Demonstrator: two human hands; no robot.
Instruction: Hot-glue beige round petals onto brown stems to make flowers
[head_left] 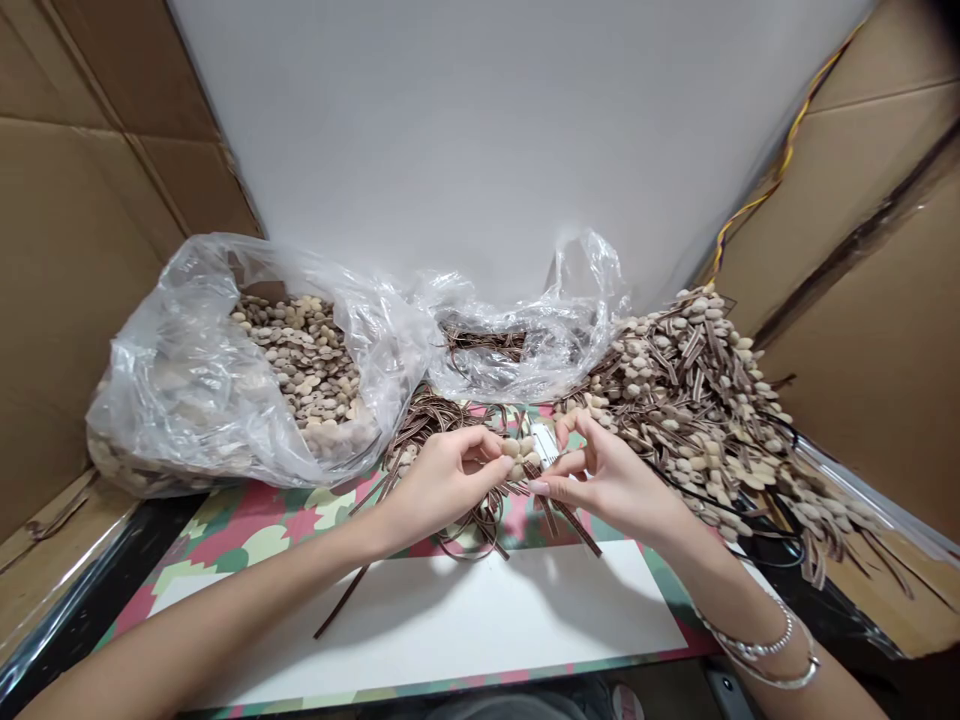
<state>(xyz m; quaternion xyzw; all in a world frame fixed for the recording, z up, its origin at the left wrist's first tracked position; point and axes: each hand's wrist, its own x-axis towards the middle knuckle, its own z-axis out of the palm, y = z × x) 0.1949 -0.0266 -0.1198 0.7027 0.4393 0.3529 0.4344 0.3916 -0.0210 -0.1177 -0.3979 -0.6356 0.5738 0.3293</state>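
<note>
Beige oval cluster [517, 455] sits between my two hands, just above the tabletop [277, 510], which carries a camouflage pattern of red, green and cream. Left hand [461, 475]: grip narrow, thumb and forefinger pinching the cluster at its left edge. Right hand [600, 475]: fingers curled, tips around a white piece [545, 447] beside the cluster; I cannot tell whether this grip closes on it or only touches it. Brown striped strips [577, 530] slant down below the fingers, their ends over a white sheet [450, 630] at the near edge. I cannot make out how the strips join the cluster.

Surroundings, as I see them from the head view: a clear plastic bag [187, 390] at left, open, with beige ovals [311, 370] showing inside; a smaller clear bag [555, 375] behind the hands, containing brown cords [487, 345]; a heap of ovals and striped strips [690, 390] at right. Loose cords [431, 415] lie behind the left hand. Two bracelets [757, 645] circle the right forearm.
</note>
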